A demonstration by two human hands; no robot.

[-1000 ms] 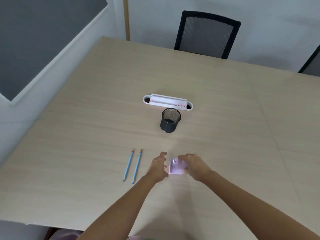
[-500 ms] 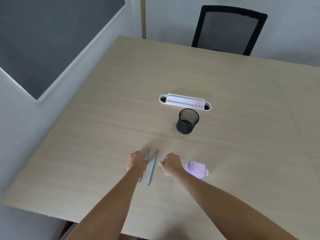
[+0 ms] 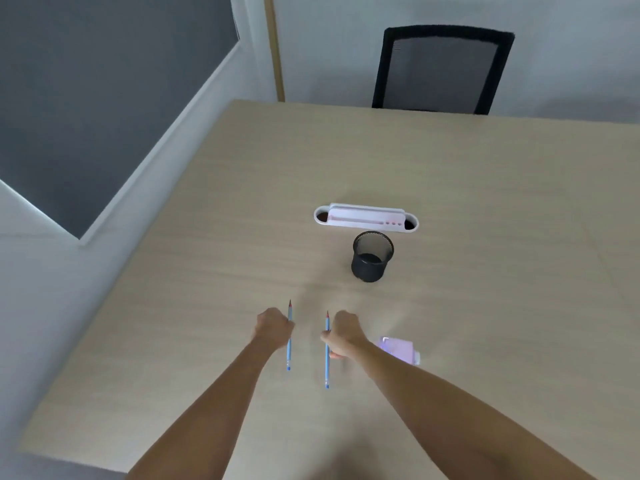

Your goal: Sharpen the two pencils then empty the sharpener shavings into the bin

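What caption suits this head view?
Left hand and right hand each grip a blue pencil; lilac plastic sharpener lies on the beige table.

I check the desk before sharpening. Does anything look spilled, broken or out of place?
Nothing stands out. Each hand holds one pencil: left hand, right hand. The sharpener lies on the table, and the mesh bin stands upright.
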